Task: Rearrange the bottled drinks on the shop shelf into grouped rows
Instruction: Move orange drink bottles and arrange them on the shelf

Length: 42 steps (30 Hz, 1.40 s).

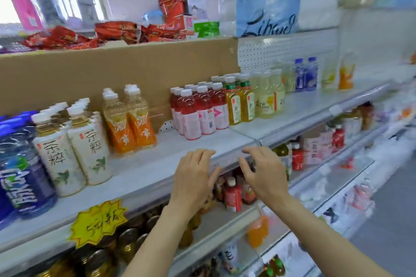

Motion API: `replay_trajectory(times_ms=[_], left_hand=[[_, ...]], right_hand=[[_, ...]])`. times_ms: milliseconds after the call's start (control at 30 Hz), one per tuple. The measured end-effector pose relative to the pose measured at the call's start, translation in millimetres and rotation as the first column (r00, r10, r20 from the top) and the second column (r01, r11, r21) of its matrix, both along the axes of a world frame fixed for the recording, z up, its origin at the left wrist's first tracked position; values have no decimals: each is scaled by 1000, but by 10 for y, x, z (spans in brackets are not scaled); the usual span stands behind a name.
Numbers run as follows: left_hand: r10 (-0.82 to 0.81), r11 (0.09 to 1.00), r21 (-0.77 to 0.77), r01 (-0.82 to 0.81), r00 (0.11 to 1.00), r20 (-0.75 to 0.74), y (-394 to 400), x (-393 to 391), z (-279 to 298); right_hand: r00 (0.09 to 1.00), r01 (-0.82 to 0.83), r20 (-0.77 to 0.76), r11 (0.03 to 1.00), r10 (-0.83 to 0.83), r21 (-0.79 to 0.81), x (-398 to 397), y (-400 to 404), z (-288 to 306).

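Observation:
My left hand [195, 177] and my right hand [262, 170] hover side by side at the front edge of the grey shelf [157, 164], fingers loosely curved, holding nothing. On the shelf stand rows of bottles: blue water bottles [22, 164] at far left, white tea bottles [72, 146], orange-labelled drinks [130, 123], red drinks with pink labels [200, 112], amber tea bottles [240, 101] and pale yellow drinks [270, 96]. Further right are small blue bottles [307, 74].
A brown cardboard panel [112, 69] backs the shelf. Snack packets [90, 38] and a blue tissue pack [263, 7] lie on top. Lower shelves hold more bottles [234, 195] and gold-lidded jars [126, 238]. A yellow price tag [99, 222] hangs on the shelf rail.

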State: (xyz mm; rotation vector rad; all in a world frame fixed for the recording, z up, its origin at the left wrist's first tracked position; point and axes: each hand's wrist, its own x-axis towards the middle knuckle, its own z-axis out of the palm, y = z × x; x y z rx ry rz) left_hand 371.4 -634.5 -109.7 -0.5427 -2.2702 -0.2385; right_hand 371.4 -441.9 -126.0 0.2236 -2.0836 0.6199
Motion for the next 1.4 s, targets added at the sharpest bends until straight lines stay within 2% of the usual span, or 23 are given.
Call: replay_trajectory(times_ms=[133, 267, 433, 667, 967, 1167, 1400], left_hand=[[-86, 996, -16, 87, 995, 54, 879, -154, -36], [-143, 989, -29, 147, 984, 103, 1667, -377, -57], [-252, 964, -39, 262, 952, 175, 2478, -714, 23], [-320, 940, -59, 336, 929, 188, 3363, -1441, 38], [-313, 941, -63, 332, 926, 213, 4440, -2653, 98], [-291, 945, -83, 317, 929, 230, 5023, -3335, 156], [-158, 982, -68, 174, 967, 201, 5602, -4201, 344]], right_hand=[[995, 100, -12, 995, -99, 10, -33, 862, -71], [977, 213, -45, 973, -209, 93, -87, 1625, -115], [970, 245, -18, 966, -244, 80, -305, 2437, -132], [942, 336, -51, 936, -333, 100, -907, 3225, -211], [942, 332, 7, 938, -334, 104, -2002, 4230, -116], [926, 354, 98, 929, -364, 107, -2678, 4834, -61], [955, 279, 67, 951, -290, 133, -3552, 5463, 87]])
